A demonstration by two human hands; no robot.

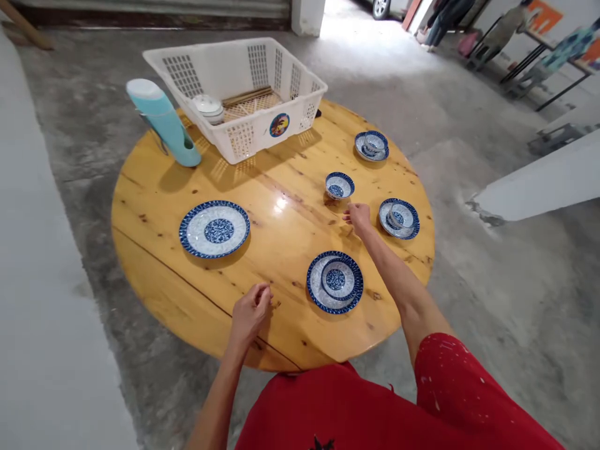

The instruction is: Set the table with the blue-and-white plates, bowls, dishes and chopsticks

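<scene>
My right hand [359, 218] reaches over the round wooden table [276, 250], its fingers a little apart and holding nothing I can see. Just beyond its fingertips stands a small blue-and-white bowl [339, 186], apart from the hand. Above the near edge of the table, my left hand [252, 310] is loosely curled with no object visible in it. Between the hands lies a plate [315, 290] with a bowl [338, 279] on it. A larger blue-rimmed plate [219, 229] lies farther left with nothing on it.
Two more plates, one at the right [409, 232] and one farther back [370, 156], each bear a bowl. A white plastic basket [248, 140] holds a lidded pot [209, 107] and sticks. Left of it stands a turquoise container [164, 122]. People sit in the background.
</scene>
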